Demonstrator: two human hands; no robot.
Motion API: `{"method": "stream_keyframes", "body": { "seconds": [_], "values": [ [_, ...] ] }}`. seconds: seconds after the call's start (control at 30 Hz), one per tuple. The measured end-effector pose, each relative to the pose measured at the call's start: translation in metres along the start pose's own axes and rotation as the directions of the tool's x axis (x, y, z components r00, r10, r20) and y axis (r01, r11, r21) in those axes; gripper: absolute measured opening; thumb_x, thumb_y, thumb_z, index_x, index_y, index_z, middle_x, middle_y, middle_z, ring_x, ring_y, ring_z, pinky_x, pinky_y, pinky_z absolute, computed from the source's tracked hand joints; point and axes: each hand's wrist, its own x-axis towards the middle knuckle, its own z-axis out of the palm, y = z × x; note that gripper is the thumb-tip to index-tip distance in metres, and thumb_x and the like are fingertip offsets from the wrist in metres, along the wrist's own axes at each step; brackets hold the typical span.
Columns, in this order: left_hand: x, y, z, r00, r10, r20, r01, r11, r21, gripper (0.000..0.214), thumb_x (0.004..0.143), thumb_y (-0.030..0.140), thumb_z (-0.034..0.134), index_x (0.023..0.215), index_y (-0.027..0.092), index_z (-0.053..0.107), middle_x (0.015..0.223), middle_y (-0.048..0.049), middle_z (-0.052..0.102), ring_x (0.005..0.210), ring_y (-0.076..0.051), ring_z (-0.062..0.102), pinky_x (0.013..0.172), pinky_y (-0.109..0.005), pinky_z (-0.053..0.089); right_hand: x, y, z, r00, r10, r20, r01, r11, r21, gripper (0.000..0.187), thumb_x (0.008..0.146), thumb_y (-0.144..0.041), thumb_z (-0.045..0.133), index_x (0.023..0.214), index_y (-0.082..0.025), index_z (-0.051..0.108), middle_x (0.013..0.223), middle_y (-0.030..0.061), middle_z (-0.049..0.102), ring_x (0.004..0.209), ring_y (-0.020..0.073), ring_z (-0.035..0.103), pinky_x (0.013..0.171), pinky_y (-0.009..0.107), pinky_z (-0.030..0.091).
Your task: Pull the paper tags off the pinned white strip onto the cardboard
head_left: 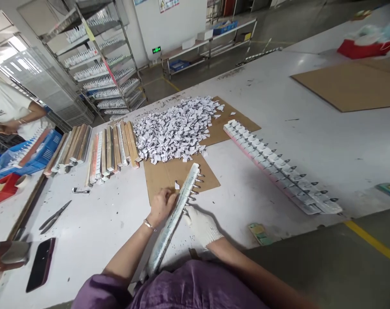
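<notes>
A long silvery strip (172, 221) lies slanted in front of me, its far end carrying a few white tags with dark pins. My bare left hand (161, 206) rests against the strip's left side, fingers curled near a small white tag (177, 185) on the cardboard sheet (169, 176). My right hand (201, 226), in a white glove, presses on the strip from the right. A big heap of white paper tags (175, 128) lies beyond. A finished row of tagged pins (278, 167) stretches to the right.
Bundled strips (113, 150) lie left of the heap. Scissors (55, 216), a dark phone (40, 264) and a blue crate (37, 150) sit at the left, where another person stands. A wire rack (101, 73) stands behind. A large cardboard sheet (352, 83) lies far right.
</notes>
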Motion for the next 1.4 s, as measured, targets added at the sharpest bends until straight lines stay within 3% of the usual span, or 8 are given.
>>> {"method": "stream_keyframes", "body": {
  "seconds": [0.17,0.3,0.43,0.67,0.93,1.1,1.27,1.4],
  "values": [
    [0.059,0.015,0.023,0.987,-0.157,-0.019,0.158,0.97,0.183,0.011,0.09,0.028,0.063,0.092,0.018,0.064,0.096,-0.0128,0.068,0.088,-0.026,0.068,0.076,-0.035,0.048,-0.007,0.007,0.007,0.997,-0.063,-0.044,0.07,0.979,0.191,0.04,0.1,-0.031,0.043,0.136,-0.024,0.058,0.127,0.0075,0.07,0.112,0.024,0.067,0.096,0.033,0.05],
    [0.067,0.015,0.03,0.986,-0.162,-0.025,0.164,0.975,0.147,0.005,0.088,0.015,0.058,0.087,0.018,0.062,0.087,-0.0114,0.069,0.084,-0.026,0.068,0.074,-0.034,0.047,-0.009,0.012,0.009,0.99,-0.094,-0.101,0.12,0.953,0.279,0.041,0.098,-0.028,0.046,0.138,-0.025,0.058,0.134,0.0083,0.066,0.122,0.0234,0.063,0.104,0.033,0.047],
    [0.037,0.012,0.006,0.994,-0.108,-0.015,0.108,0.992,0.064,0.01,0.096,0.024,0.051,0.091,0.019,0.058,0.077,-0.0028,0.066,0.072,-0.019,0.063,0.069,-0.029,0.044,-0.017,0.014,-0.01,0.991,-0.106,-0.084,0.12,0.974,0.193,0.037,0.099,-0.042,0.055,0.13,-0.023,0.061,0.125,0.0096,0.067,0.111,0.024,0.064,0.097,0.04,0.052],
    [-0.048,0.038,-0.045,0.956,0.216,0.198,-0.152,0.943,-0.295,0.023,0.096,0.039,0.057,0.085,0.019,0.06,0.08,0.0002,0.062,0.072,-0.014,0.054,0.069,-0.025,0.043,-0.022,0.003,-0.032,0.98,-0.199,-0.008,0.197,0.966,0.167,0.041,0.097,-0.048,0.059,0.126,-0.018,0.061,0.125,0.0093,0.064,0.107,0.0224,0.063,0.094,0.044,0.054],
    [-0.093,0.032,-0.024,0.994,-0.065,0.085,0.103,0.807,-0.582,0.029,0.089,0.047,0.068,0.098,0.02,0.06,0.073,0.0029,0.057,0.066,-0.013,0.053,0.066,-0.026,0.046,-0.046,-0.012,-0.024,0.943,-0.321,0.089,0.313,0.945,0.09,0.031,0.101,-0.035,0.045,0.11,-0.022,0.071,0.112,0.0078,0.074,0.104,0.0235,0.067,0.083,0.031,0.045],
    [-0.105,0.033,-0.01,0.996,-0.024,0.09,0.058,0.918,-0.392,0.022,0.093,0.037,0.062,0.079,0.02,0.063,0.077,-0.0011,0.063,0.072,-0.015,0.058,0.071,-0.028,0.048,-0.058,-0.007,-0.008,0.963,-0.256,0.086,0.249,0.965,0.081,0.035,0.104,-0.033,0.037,0.111,-0.019,0.068,0.108,0.0091,0.075,0.097,0.0205,0.068,0.08,0.029,0.041],
    [-0.097,0.025,-0.004,0.999,0.018,0.047,-0.008,0.979,-0.204,0.014,0.093,0.033,0.063,0.096,0.019,0.065,0.091,-0.0044,0.065,0.082,-0.019,0.063,0.08,-0.033,0.053,-0.047,-0.003,-0.006,0.981,-0.164,0.103,0.158,0.986,0.06,0.034,0.103,-0.039,0.042,0.1,-0.02,0.07,0.1,0.0078,0.075,0.091,0.0195,0.068,0.074,0.029,0.04],
    [-0.078,0.008,0.002,0.999,0.052,-0.014,-0.051,0.997,0.061,0.061,0.077,0.039,0.08,0.128,0.017,0.055,0.112,-0.0102,0.059,0.1,-0.027,0.061,0.091,-0.042,0.054,-0.029,-0.004,-0.004,0.993,-0.054,0.106,0.055,0.998,-0.012,0.04,0.099,-0.051,0.051,0.103,-0.016,0.07,0.099,0.0095,0.073,0.089,0.0193,0.067,0.077,0.03,0.048]
  ]
}}
